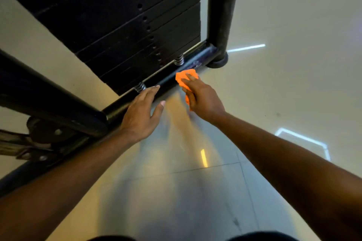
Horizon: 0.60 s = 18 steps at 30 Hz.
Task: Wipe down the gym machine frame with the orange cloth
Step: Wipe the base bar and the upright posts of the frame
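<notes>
Pale floor tiles; your right hand pinches the orange cloth on the bottom rail; left hand flat, fingers straight; uprights likely remain.

Head view, looking steeply down, close

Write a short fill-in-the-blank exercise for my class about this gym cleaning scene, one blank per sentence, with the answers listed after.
1. The right hand grips a cloth coloured ____.
2. The cloth is pressed against the machine's bottom frame ____.
3. The left hand rests with straight fingers on the same black ____.
4. Two coil springs sit under the weight ____.

Answers: orange; bar; bar; stack
</notes>
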### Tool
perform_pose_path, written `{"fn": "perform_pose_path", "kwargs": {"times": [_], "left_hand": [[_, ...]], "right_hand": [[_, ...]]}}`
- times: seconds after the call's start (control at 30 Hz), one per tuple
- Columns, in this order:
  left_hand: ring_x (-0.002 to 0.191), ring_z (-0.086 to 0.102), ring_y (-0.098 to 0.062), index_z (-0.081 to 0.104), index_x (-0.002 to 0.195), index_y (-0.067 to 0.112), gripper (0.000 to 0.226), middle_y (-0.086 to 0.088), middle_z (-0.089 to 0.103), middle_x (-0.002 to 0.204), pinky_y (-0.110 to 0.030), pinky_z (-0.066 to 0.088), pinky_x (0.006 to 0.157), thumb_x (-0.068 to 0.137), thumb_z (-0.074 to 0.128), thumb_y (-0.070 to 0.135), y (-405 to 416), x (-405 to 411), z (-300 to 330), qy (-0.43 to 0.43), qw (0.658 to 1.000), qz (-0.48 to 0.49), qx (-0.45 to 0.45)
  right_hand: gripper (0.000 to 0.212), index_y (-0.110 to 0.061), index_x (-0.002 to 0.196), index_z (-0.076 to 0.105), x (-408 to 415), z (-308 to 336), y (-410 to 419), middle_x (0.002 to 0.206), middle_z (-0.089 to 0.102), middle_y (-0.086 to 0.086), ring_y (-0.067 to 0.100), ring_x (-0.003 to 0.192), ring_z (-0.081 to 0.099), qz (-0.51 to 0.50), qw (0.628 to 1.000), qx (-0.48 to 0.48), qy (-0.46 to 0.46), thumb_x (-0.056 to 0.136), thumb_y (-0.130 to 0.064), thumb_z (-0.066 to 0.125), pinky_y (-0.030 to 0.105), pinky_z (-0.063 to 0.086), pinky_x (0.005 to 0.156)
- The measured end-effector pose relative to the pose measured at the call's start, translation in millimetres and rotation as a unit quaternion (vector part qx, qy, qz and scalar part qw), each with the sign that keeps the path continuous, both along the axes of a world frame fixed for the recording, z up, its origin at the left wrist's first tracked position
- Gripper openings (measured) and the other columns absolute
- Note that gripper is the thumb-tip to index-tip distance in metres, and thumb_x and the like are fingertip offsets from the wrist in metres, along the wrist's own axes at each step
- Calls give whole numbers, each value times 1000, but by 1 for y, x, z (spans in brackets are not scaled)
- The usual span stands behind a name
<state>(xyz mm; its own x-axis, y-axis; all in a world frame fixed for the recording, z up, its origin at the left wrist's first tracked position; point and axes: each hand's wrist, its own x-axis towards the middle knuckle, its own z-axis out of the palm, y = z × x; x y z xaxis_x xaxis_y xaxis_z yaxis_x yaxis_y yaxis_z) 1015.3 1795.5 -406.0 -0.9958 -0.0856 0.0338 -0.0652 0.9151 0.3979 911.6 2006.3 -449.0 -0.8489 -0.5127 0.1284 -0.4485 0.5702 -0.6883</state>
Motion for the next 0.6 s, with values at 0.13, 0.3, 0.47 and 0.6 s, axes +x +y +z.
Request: {"fn": "perform_pose_path", "kwargs": {"times": [0.13,0.3,0.47,0.6], "left_hand": [[149,45,-23,44,162,13,60,-7,48,162,-38,37,121,111,55,42,27,-28,21,-18,1000,-4,19],[155,38,-31,37,163,5,67,-15,42,166,-46,33,128,110,56,40,30,-76,-18,-41,999,-25,-1],[152,39,-43,33,162,-3,75,-26,39,166,-57,28,127,107,57,41,37,-129,-62,-6,996,53,-77],[142,50,-45,42,159,2,64,-24,49,159,-57,37,120,106,51,36,32,-145,-77,13,993,83,-82]], "right_hand": [[55,-35,161,48,-5,22,33,166,50,-2,33,131,65,-14,1000,4,-19,110,-50,32,46,57,106],[52,-28,164,47,-37,18,31,172,43,3,31,151,50,-16,1000,23,8,114,-40,43,40,45,118],[50,-20,166,45,-90,7,14,174,38,6,22,161,30,12,998,4,60,117,-29,48,24,30,122],[61,-8,171,28,-109,-24,-9,180,17,15,34,168,4,35,998,32,45,118,-36,41,50,19,135]]}}
